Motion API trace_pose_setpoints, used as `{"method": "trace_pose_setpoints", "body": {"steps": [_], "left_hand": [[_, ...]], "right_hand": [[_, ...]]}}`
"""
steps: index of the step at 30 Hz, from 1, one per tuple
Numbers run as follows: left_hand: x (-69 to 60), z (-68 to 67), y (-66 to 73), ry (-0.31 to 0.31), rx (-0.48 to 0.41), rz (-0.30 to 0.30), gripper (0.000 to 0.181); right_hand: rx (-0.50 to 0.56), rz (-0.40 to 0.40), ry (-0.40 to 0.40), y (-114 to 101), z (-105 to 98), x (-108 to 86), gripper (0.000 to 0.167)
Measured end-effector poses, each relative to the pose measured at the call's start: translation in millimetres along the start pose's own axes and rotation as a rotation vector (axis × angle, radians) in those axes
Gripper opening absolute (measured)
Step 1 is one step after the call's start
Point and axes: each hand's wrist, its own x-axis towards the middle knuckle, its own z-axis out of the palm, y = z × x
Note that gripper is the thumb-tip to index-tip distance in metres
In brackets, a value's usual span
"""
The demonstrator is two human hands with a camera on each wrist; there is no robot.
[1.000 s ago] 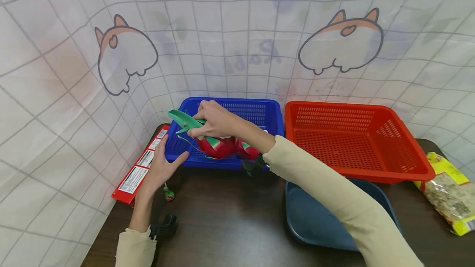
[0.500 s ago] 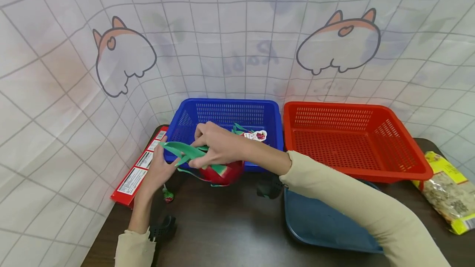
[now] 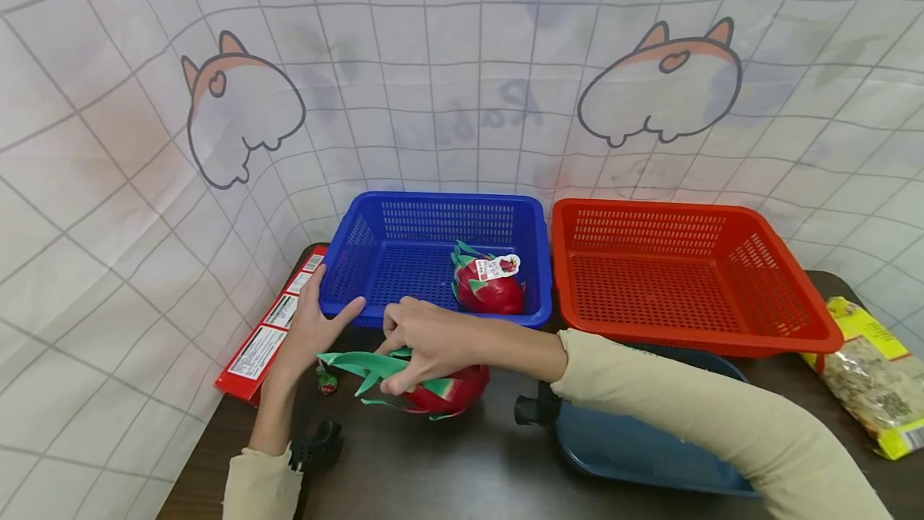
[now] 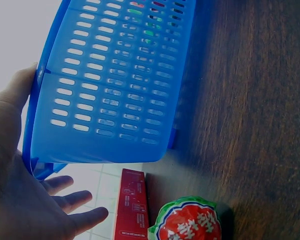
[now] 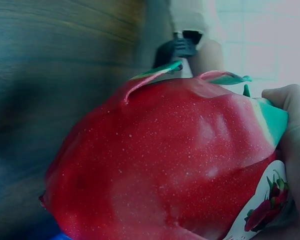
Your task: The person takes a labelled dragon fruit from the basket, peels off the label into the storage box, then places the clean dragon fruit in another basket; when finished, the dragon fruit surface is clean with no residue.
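My right hand [image 3: 440,339] grips a red dragon fruit [image 3: 462,392] by its green leafy end, in front of the blue basket [image 3: 433,319]. In the right wrist view this dragon fruit [image 5: 155,160] fills most of the picture, and part of a white sticker shows. My left hand [image 3: 314,335] touches the basket's near left corner. Its thumb lies at the rim and the other fingers extend loosely, as the left wrist view shows the left hand [image 4: 20,200]. A second dragon fruit [image 3: 494,295], with a white sticker, lies inside the basket at the right.
A red basket [image 3: 650,279] stands right of the blue one. A dark blue tray [image 3: 635,440] lies before it, partly under my right forearm. A red box [image 3: 260,343] and a lollipop [image 3: 327,380] lie at the left, a yellow packet [image 3: 873,375] at the far right.
My right hand has lifted the dragon fruit out of the blue basket and brought it toward me over the table. The second dragon fruit has come into full view. My left hand stays at the corner.
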Motion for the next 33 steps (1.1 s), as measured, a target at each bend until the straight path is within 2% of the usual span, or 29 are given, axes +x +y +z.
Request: {"method": "trace_pose_setpoints", "body": {"steps": [17,33], "left_hand": [[2.2,2.7,-4.1,0.018,0.011,0.0,0.099],[1.4,1.6,-3.0,0.009,0.001,-0.005,0.1]], "right_hand": [[-0.102,-0.01,-0.128,14,52,4.9,0.036],[-0.317,-0.068,-0.061,11,73,2.5,0.034]]}}
